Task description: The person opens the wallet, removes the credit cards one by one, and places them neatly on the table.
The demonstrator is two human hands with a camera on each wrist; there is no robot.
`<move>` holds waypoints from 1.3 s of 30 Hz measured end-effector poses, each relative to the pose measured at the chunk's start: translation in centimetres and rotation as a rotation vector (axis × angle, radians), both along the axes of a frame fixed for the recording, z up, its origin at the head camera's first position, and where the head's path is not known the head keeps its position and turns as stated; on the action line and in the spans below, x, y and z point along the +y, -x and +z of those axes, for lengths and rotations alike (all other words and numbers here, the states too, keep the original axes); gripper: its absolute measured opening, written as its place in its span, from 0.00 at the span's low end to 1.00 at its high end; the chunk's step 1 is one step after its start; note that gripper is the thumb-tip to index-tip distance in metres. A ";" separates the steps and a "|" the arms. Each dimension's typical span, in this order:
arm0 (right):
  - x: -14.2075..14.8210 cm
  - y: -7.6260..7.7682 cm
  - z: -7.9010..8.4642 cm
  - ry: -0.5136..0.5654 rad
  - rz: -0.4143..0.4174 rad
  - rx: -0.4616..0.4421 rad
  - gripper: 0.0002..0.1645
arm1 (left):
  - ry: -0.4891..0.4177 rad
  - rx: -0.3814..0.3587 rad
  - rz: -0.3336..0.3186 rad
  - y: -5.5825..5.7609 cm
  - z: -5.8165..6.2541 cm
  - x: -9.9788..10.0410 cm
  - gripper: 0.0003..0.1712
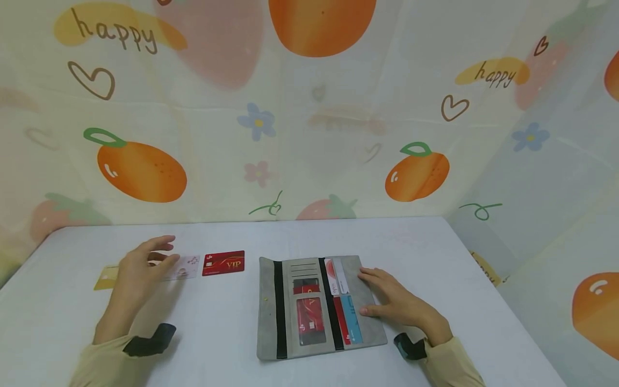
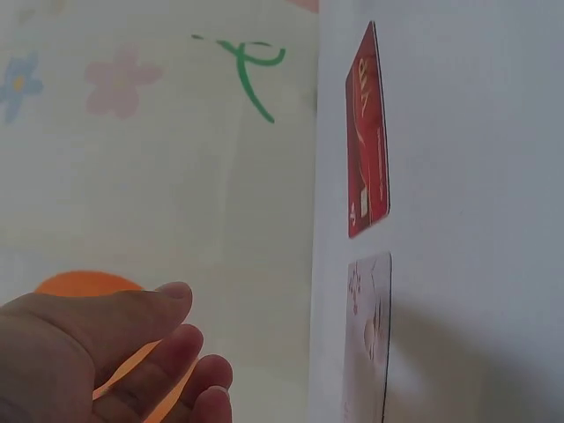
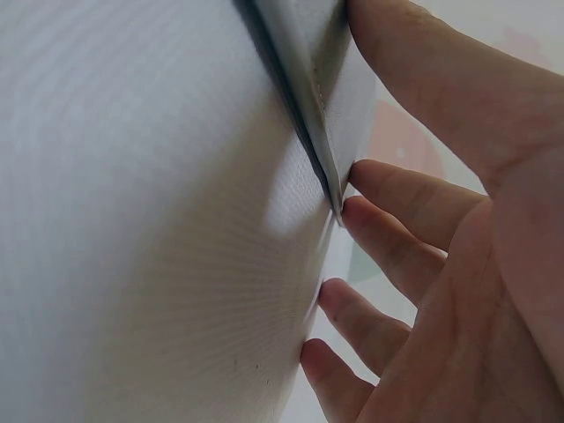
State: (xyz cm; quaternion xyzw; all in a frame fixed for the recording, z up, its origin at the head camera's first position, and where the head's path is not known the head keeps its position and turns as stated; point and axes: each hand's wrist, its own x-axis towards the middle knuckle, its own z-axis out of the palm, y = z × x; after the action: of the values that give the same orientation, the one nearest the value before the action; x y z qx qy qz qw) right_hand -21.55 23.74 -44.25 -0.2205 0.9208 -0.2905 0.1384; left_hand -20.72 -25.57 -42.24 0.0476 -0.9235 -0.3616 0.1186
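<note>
A grey wallet (image 1: 266, 322) lies unfolded on the white table, with cards in its slots and a red card (image 1: 309, 314) in a window pocket. My right hand (image 1: 398, 302) rests at its right edge, fingers spread; in the right wrist view the thumb and some fingertips touch the wallet edge (image 3: 308, 97). To the left, my left hand (image 1: 137, 277) hovers over a pale card (image 1: 187, 267), its fingers loosely bent. The left wrist view shows nothing between those fingers (image 2: 141, 326), apart from the card. The hand partly hides the pale card.
A red VIP card (image 1: 224, 263) lies between the pale card and the wallet. Left of the left hand is a gold card (image 1: 106, 277). A fruit-patterned cloth (image 1: 319, 134) hangs behind the white table (image 1: 213, 328) and along its right side.
</note>
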 end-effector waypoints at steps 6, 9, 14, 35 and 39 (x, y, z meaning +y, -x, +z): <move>0.0 0.0 0.0 0.004 -0.002 -0.005 0.50 | 0.010 -0.003 -0.031 0.0 0.2 1.2 0.27; 0.0 0.0 0.0 0.006 -0.006 -0.011 0.50 | 0.019 0.017 -0.049 0.2 0.1 1.9 0.26; 0.0 0.0 -0.1 0.009 -0.016 -0.025 0.51 | 0.035 0.022 -0.071 0.1 0.2 3.1 0.26; 0.0 0.0 -0.1 0.003 -0.009 -0.006 0.50 | -0.018 -0.029 -0.162 -0.2 0.7 6.8 0.25; 0.0 0.0 -0.1 0.004 -0.001 0.002 0.50 | -0.014 -0.022 -0.163 -0.4 0.8 7.4 0.25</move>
State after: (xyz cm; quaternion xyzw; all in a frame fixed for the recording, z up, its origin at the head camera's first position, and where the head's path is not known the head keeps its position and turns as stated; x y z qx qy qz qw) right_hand -21.57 23.73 -44.34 -0.2207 0.9204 -0.2922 0.1370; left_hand -20.35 -18.12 -41.42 -0.0229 -0.9230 -0.3760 0.0782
